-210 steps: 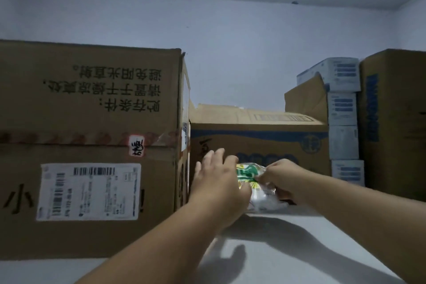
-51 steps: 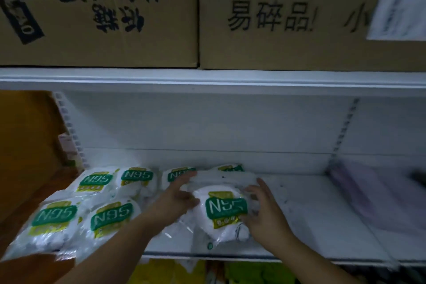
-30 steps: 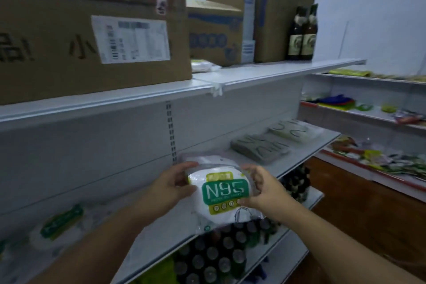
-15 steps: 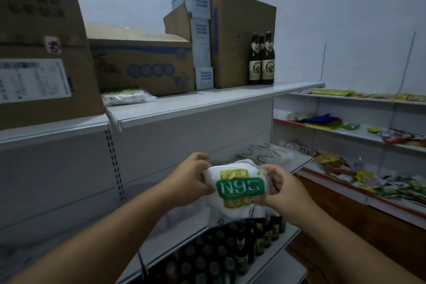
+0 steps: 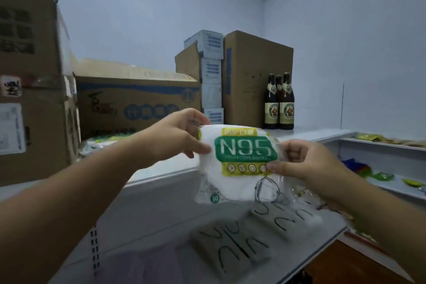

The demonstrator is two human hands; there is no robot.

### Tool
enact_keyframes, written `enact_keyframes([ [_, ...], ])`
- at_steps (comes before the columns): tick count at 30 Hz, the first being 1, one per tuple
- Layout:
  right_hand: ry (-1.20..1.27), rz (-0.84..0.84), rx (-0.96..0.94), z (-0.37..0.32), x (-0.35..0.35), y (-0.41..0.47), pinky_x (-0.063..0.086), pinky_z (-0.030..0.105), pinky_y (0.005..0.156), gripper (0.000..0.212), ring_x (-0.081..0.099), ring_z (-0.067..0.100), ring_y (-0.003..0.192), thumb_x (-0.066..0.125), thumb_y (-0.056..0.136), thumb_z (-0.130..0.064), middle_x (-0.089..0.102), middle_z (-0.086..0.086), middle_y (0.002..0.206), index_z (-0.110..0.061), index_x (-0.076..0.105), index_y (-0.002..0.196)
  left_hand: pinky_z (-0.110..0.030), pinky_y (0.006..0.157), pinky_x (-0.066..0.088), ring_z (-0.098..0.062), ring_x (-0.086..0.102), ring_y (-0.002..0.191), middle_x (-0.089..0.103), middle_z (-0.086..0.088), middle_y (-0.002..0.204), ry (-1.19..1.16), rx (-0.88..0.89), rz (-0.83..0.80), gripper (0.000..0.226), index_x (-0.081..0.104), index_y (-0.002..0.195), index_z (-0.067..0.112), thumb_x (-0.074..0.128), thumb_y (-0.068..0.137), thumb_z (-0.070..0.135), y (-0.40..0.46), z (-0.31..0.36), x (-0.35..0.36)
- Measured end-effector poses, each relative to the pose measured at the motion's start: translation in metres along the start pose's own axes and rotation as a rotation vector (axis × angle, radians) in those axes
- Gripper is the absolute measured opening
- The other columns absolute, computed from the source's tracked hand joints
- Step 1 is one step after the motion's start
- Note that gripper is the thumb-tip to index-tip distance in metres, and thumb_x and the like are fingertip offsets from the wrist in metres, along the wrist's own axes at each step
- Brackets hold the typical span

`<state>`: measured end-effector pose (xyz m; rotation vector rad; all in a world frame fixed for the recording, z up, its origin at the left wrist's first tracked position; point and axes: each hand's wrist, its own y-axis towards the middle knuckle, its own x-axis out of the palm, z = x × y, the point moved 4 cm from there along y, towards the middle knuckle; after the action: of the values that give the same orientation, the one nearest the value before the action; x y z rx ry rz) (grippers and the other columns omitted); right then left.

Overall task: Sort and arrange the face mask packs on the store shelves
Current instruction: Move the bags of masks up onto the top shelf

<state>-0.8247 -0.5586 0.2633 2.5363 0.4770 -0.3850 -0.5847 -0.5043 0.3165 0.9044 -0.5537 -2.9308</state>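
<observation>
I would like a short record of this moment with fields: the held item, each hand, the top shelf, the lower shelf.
held item: N95 mask pack, in the air in front of the top shelf
left hand: pinches the pack's left edge
right hand: pinches the pack's right edge
top shelf: cardboard boxes, beer bottles, another mask pack (blurred)
lower shelf: grey packs, blurred

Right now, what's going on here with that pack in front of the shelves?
A person is holding an N95 mask pack up in both hands, the left hand gripping its left edge and the right hand pinching its right edge. It is raised level with the top shelf, not set down. On that shelf are cardboard boxes, beer bottles and another mask pack, which looks blurred.
</observation>
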Motion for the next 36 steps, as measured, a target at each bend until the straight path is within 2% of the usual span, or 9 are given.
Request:
enact_keyframes([
  [6,0.12,0.065,-0.009,-0.015,0.012,0.111,0.058,0.026,0.065,0.023,0.072,0.013,0.076,0.074,0.077,-0.016,0.076,-0.001,0.083,-0.011,0.067,0.098,-0.034,0.079,0.057,-0.024,0.065,0.091,0.066,-0.008,0.101,-0.015,-0.059,0.234,0.034,0.062,0.11,0.011,0.071,0.079,0.0,0.071,-0.007,-0.058],
  [9,0.129,0.09,0.039,-0.012,0.029,0.161,0.049,0.027,0.053,0.021,0.062,0.013,0.065,0.075,0.079,-0.021,0.072,0.001,0.083,-0.016,0.066,0.097,-0.025,0.063,0.054,-0.021,0.063,0.086,0.063,-0.007,0.102,-0.01,-0.095,0.367,0.037,0.06,0.114,0.014,0.072,0.08,0.004,0.096,-0.02,-0.084],
  [12,0.084,0.035,0.113,-0.004,0.057,0.207,0.04,0.024,0.047,0.026,0.053,0.013,0.064,0.076,0.08,-0.025,0.067,0.006,0.093,-0.02,0.062,0.101,-0.02,0.052,0.046,-0.017,0.06,0.082,0.061,-0.005,0.097,0.109,-0.162,0.523,0.026,0.058,0.1,0.015,0.074,0.081,0.009,0.111,-0.044,-0.109],
  [16,0.002,-0.105,0.196,0.007,0.097,0.263,0.049,0.029,0.057,0.023,0.057,0.019,0.072,0.075,0.081,-0.021,0.069,0.013,0.098,-0.016,0.066,0.102,-0.025,0.061,0.052,-0.015,0.062,0.083,0.065,-0.003,0.09,0.214,-0.262,0.638,0.011,0.063,0.082,0.019,0.071,0.083,0.012,0.114,-0.086,-0.128],
  [19,-0.094,-0.184,0.193,0.01,0.115,0.296,0.041,0.022,0.047,0.028,0.051,0.014,0.061,0.075,0.081,-0.021,0.069,0.01,0.091,-0.014,0.067,0.107,-0.031,0.079,0.055,-0.014,0.061,0.091,0.064,0.003,0.099,0.338,-0.305,0.658,0.021,0.065,0.107,0.017,0.068,0.086,0.021,0.111,-0.107,-0.135],
  [23,-0.074,-0.305,0.2,0.02,0.142,0.314,0.05,0.032,0.062,0.038,0.056,0.022,0.075,0.074,0.081,-0.016,0.069,0.012,0.095,-0.009,0.063,0.118,-0.024,0.081,0.048,-0.012,0.057,0.103,0.06,0.004,0.122,0.614,-0.333,0.533,0.043,0.058,0.126,0.021,0.065,0.087,0.037,0.101,-0.108,-0.139],
  [28,-0.072,-0.368,0.176,0.041,0.172,0.311,0.041,0.024,0.049,0.043,0.052,0.015,0.058,0.073,0.083,-0.011,0.066,0.012,0.08,-0.006,0.057,0.123,-0.026,0.087,0.049,-0.011,0.059,0.101,0.062,0.004,0.124,0.838,-0.479,0.111,0.049,0.057,0.131,0.024,0.064,0.087,0.045,0.091,-0.116,-0.121],
  [33,-0.161,-0.377,0.119,0.042,0.171,0.316,0.041,0.022,0.045,0.027,0.049,0.012,0.047,0.068,0.088,-0.018,0.061,0.008,0.067,-0.011,0.058,0.112,-0.021,0.077,0.046,-0.006,0.057,0.093,0.063,0.011,0.113,0.884,-0.503,0.06,0.053,0.053,0.134,0.028,0.064,0.087,0.047,0.091,-0.114,-0.124],
  [36,-0.356,-0.433,0.085,0.045,0.169,0.31,0.048,0.028,0.059,0.02,0.057,0.014,0.06,0.064,0.09,-0.03,0.066,0.006,0.078,-0.017,0.058,0.104,-0.032,0.096,0.049,-0.013,0.059,0.105,0.063,0.008,0.122,0.894,-0.566,-0.006,0.044,0.058,0.126,0.033,0.061,0.087,0.052,0.086,-0.119,-0.124],
])
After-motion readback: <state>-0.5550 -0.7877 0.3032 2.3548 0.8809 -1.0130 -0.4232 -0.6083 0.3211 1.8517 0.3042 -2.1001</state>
